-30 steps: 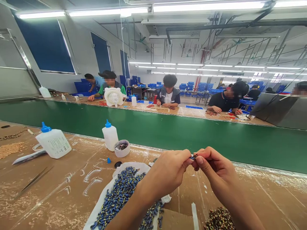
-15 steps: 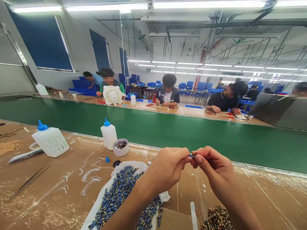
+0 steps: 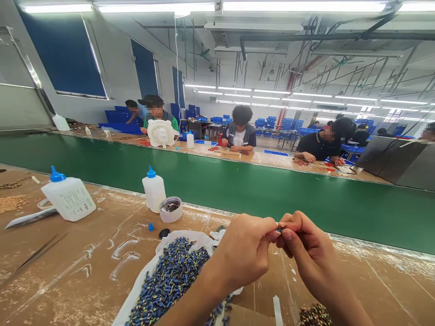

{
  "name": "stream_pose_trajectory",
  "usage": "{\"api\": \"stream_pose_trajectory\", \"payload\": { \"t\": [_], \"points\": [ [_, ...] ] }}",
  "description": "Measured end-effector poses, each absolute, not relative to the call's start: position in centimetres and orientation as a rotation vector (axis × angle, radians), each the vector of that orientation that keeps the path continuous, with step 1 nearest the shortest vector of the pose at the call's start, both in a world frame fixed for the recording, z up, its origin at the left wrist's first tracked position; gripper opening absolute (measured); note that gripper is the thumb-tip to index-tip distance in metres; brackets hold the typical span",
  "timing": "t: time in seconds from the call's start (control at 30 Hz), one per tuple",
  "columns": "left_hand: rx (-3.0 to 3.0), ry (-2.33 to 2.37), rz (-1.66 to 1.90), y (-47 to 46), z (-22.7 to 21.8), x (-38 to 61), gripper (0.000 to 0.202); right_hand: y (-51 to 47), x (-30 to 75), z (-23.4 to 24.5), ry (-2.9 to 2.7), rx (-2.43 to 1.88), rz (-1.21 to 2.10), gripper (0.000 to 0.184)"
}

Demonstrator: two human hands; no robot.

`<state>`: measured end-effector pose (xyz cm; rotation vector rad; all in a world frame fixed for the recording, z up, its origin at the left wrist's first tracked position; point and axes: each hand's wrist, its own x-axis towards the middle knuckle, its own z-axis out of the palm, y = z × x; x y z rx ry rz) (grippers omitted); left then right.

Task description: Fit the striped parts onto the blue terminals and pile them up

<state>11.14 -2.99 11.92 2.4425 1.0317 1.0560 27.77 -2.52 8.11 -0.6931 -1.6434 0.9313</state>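
Note:
My left hand (image 3: 248, 242) and my right hand (image 3: 307, 246) meet fingertip to fingertip above the bench, both closed in a pinch. A tiny blue piece (image 3: 279, 229) shows at the left fingertips, touching a small dark-and-gold piece (image 3: 284, 227) in the right fingers; the fingers cover most of both. Below my left forearm, a heap of blue-and-yellow pieces (image 3: 170, 276) lies on a white sheet (image 3: 134, 294). By my right wrist is a pile of dark-and-gold pieces (image 3: 314, 314), partly cut off by the frame.
Two glue bottles (image 3: 70, 199) with blue caps, a tape roll (image 3: 171, 215) and tweezers (image 3: 37, 253) lie to the left. A green conveyor belt (image 3: 217, 181) runs beyond the bench. Several co-workers sit along its far side, near a white fan (image 3: 161, 133).
My joined hands appear slightly lower and farther right, the pinched pieces still between them. The whole view has shifted a little.

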Motion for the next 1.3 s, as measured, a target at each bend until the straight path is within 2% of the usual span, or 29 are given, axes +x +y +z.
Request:
{"api": "stream_pose_trajectory", "payload": {
  "t": [0.2, 0.53, 0.97, 1.3],
  "points": [
    [2.447, 1.042, 1.022, -3.0, 11.8, 11.3, 0.022, -3.0, 27.8, 8.2, -1.633, -0.715, 0.959, 0.021],
    [2.318, 0.862, 1.006, -3.3, 12.3, 11.2, 0.030, -4.0, 28.5, 9.0, -1.517, -0.743, 1.034, 0.017],
    [2.365, 0.916, 1.117, -3.4, 11.9, 11.6, 0.028, -4.1, 27.5, 9.4, -1.552, -0.720, 0.986, 0.020],
    [2.289, 0.887, 1.068, -3.7, 12.2, 11.7, 0.030, -3.7, 28.0, 8.5, -1.527, -0.700, 0.943, 0.018]
  ]
}}
